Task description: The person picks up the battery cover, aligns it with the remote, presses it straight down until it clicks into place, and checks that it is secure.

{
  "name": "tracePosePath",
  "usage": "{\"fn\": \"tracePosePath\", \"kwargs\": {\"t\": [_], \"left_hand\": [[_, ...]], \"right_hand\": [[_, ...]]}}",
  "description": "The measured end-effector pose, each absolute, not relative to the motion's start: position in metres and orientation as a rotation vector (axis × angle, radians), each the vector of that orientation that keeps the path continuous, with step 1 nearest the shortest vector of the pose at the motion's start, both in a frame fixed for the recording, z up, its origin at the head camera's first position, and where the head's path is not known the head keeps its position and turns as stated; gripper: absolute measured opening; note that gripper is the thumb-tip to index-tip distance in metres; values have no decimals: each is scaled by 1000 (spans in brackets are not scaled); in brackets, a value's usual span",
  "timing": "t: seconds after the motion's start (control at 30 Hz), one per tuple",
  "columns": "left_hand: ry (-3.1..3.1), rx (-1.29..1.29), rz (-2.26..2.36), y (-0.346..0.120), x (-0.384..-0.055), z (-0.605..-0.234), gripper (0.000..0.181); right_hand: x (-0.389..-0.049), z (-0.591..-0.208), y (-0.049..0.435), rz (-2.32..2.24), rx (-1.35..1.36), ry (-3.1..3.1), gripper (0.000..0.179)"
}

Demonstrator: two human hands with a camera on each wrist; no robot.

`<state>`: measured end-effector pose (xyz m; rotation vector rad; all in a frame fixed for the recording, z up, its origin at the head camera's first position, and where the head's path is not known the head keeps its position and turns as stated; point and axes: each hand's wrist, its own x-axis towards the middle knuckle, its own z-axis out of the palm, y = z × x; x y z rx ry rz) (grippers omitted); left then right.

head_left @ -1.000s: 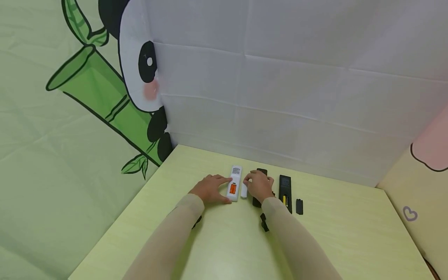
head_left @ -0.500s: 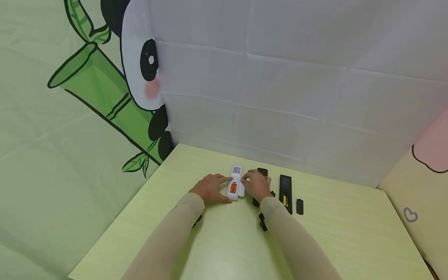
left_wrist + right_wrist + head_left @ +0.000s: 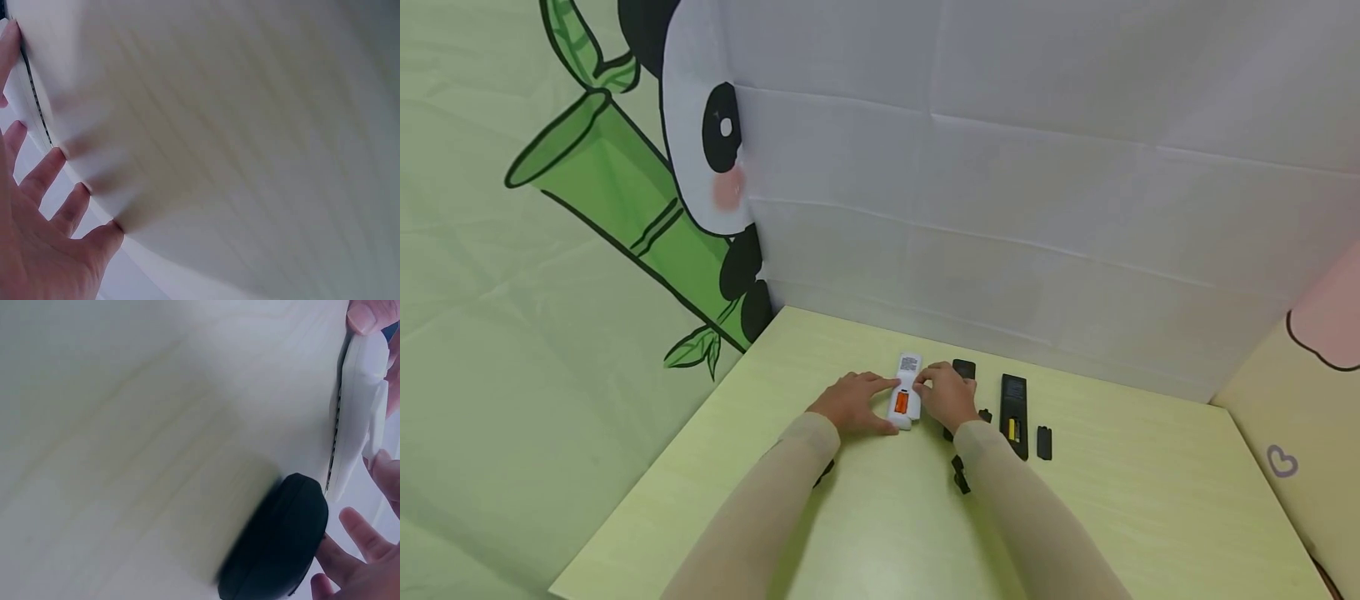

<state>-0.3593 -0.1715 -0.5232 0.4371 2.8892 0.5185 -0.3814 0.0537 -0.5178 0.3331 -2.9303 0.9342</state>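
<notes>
A white remote control [image 3: 909,364] lies back-up on the table, its orange battery compartment [image 3: 901,402] exposed. My left hand [image 3: 850,404] is spread at its left side, with the index fingertip at the long edge and the thumb at the near end. My right hand [image 3: 950,398] pinches a white battery cover [image 3: 914,406] between thumb and fingers at the remote's right edge. In the right wrist view the cover [image 3: 377,419] stands against the side of the white remote [image 3: 357,394]. A black remote [image 3: 964,367] lies partly hidden beneath the right hand.
Farther right lies another black remote [image 3: 1013,396] with a yellow battery [image 3: 1011,430] in its open compartment. A loose black battery cover [image 3: 1044,442] lies beside it. A small black piece [image 3: 985,414] shows by the right wrist. A hanging cloth [image 3: 1000,208] backs the table.
My right hand has carried the white battery cover leftward, from beside the white remote to its right edge, overlapping the compartment side. The left hand keeps its place.
</notes>
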Motion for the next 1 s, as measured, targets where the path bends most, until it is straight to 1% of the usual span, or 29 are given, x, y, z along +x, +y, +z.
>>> {"fn": "tracePosePath", "kwargs": {"t": [1.0], "left_hand": [[2889,425,499,-171,-358,-520,98]], "right_hand": [[-385,-526,49,920,290,-2918,15]]}}
